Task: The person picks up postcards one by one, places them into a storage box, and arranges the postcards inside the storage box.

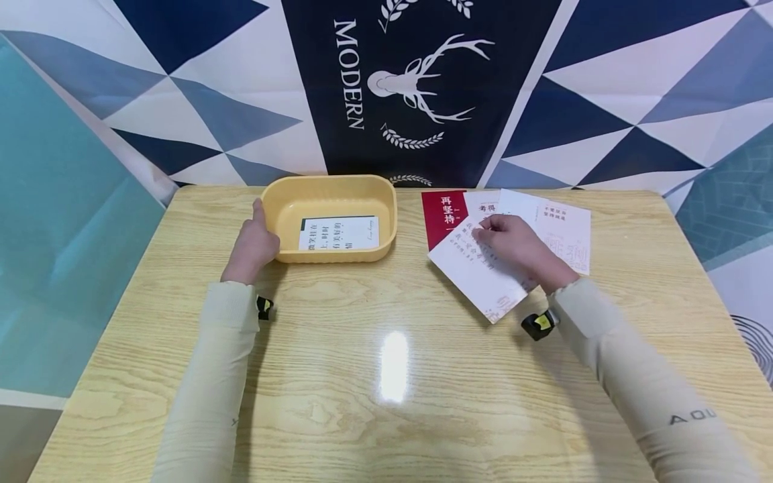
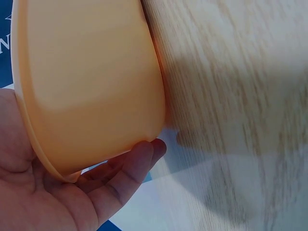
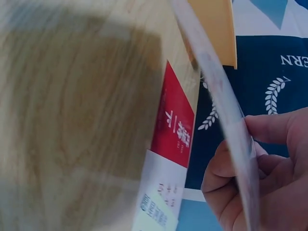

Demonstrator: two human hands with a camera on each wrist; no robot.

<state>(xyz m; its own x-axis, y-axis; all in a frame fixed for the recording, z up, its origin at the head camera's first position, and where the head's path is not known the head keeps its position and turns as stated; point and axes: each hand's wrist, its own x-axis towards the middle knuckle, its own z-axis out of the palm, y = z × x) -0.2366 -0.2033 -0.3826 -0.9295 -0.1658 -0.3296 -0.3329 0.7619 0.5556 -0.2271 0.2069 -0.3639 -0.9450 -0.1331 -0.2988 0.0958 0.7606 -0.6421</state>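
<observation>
My left hand (image 1: 251, 245) grips the left end of a yellow plastic basin (image 1: 386, 215). In the left wrist view its fingers (image 2: 126, 185) curve around the outside of the basin's wall, with the rim against the palm. Inside the basin lies a white card (image 1: 339, 233) with dark print. On the right, my right hand (image 1: 513, 245) pinches a white printed card (image 1: 474, 272) between thumb and fingers. That card is tilted up from the table, seen nearly edge-on in the right wrist view. Behind it lie a red card (image 1: 436, 213) and several white cards (image 1: 564, 221), partly covered.
The basin and cards are on a light wood-grain table (image 1: 338, 362), near its far edge. A patterned cloth (image 1: 241, 80) with a deer head and lettering hangs behind that edge. A bright reflection shows on the tabletop between the forearms.
</observation>
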